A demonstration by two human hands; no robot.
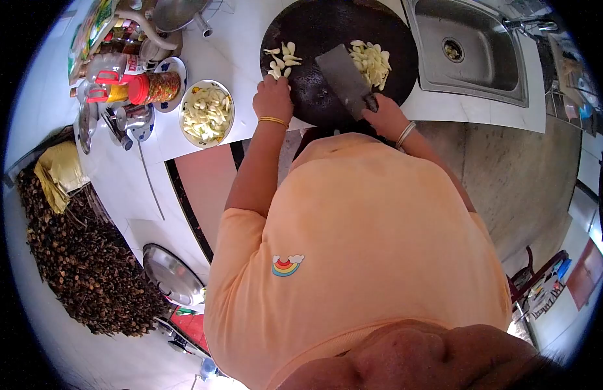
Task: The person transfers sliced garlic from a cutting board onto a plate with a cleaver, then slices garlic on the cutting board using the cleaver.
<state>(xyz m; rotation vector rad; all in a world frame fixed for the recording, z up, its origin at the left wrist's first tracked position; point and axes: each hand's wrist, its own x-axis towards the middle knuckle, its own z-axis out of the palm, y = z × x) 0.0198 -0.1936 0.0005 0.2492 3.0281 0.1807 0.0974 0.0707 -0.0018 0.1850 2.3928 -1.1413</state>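
Observation:
A round, dark chopping board (pixel 308 97) lies on the counter. My right hand (pixel 387 118) is wrapped round the handle of a cleaver (pixel 344 77), whose broad blade rests over the board. Against the blade's right side is a pile of pale garlic cloves (pixel 372 64), some seemingly sliced. My left hand (pixel 273 99) is at the board's left edge, fingers drawn together at a smaller group of garlic pieces (pixel 285 57); whether it grips one is hidden. A bowl (pixel 231 104) full of similar pale pieces stands left of my left hand.
A steel sink (pixel 522 91) is set in the counter at right. Left of the bowl stand a red-lidded jar (pixel 164 86), bottles and metal ware. A metal lid (pixel 171 273) lies lower left, near a heap of dark, dry pieces (pixel 80 260).

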